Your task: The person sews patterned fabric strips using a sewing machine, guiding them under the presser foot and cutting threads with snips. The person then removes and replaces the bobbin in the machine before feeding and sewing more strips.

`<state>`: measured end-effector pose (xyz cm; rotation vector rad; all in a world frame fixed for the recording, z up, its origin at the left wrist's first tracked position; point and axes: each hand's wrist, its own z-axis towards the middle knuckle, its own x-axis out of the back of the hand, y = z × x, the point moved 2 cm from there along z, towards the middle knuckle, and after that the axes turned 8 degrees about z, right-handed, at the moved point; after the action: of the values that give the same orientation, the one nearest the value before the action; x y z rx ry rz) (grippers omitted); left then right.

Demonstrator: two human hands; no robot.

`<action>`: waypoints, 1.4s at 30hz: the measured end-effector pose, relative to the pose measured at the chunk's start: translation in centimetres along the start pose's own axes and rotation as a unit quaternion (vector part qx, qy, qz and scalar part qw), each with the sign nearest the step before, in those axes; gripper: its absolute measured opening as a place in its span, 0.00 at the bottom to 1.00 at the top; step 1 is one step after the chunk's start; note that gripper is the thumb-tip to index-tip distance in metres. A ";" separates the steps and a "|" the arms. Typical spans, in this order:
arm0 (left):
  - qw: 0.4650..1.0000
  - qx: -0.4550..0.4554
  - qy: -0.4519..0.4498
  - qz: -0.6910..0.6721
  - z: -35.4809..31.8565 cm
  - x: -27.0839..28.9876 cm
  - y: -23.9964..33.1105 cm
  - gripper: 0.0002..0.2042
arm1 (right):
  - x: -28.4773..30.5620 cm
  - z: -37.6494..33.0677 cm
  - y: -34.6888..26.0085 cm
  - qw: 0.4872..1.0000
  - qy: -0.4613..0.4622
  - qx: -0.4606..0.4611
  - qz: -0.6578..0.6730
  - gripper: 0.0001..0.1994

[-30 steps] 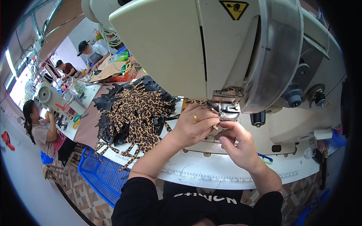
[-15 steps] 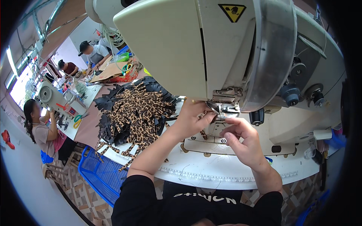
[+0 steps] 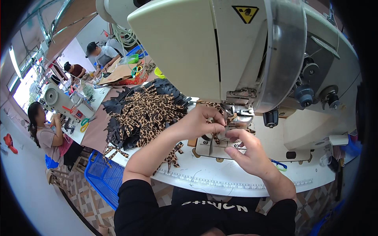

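My left hand [image 3: 204, 125] is closed in a pinch on a narrow leopard-print strip [image 3: 210, 104], just left of the sewing machine's presser foot and needle area [image 3: 239, 110]. Below its fingertips hangs a thin dark piece [image 3: 211, 146], whose kind I cannot make out. More of the strip shows beside the metal foot parts. My right hand [image 3: 249, 151] is over the machine's bed plate [image 3: 204, 148], to the right of the left hand. Its thumb and forefinger are apart, with nothing plainly between them. The needle itself is hidden.
A large pile of leopard-print and black strips [image 3: 143, 112] lies left of the machine [image 3: 177, 43]. A ruler tape [image 3: 220, 184] runs along the table's front edge, and a blue-handled tool [image 3: 279, 164] lies near my right wrist. A blue basket [image 3: 104, 179] stands lower left. Other people work farther left.
My left hand has drawn back slightly from the foot, still with the strip, and a dark piece now shows under it. My right hand has dropped a little lower.
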<state>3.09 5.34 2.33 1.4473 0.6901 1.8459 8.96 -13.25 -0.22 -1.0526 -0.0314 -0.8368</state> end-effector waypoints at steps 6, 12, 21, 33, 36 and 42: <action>0.970 0.109 0.054 -0.212 -2.3 -2.5 -0.6 0.07 | -0.4 -0.5 -0.2 0.993 -0.043 -0.071 0.083 0.14; 0.964 0.081 0.149 -0.204 -1.5 -4.0 -0.1 0.07 | 0.5 0.0 -0.9 0.995 -0.006 -0.075 0.062 0.16; 0.974 0.089 0.153 -0.140 -1.3 -4.2 1.0 0.08 | 0.3 -0.2 -1.3 0.993 -0.026 0.062 -0.095 0.20; 0.959 0.000 0.077 -0.272 -1.7 -3.6 -0.4 0.17 | -0.2 0.4 0.7 0.996 0.072 0.030 0.039 0.07; 0.966 0.029 0.116 -0.228 -1.8 -3.7 -0.3 0.13 | 0.0 0.5 0.9 0.994 0.086 0.027 0.060 0.05; 0.983 0.003 0.168 -0.069 -1.6 -3.6 0.3 0.08 | 0.9 0.2 1.9 0.985 0.146 0.009 0.090 0.06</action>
<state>1.97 2.34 -0.01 1.0706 0.9349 1.9972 10.90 -13.18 -1.16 -0.8923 0.2991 -0.8155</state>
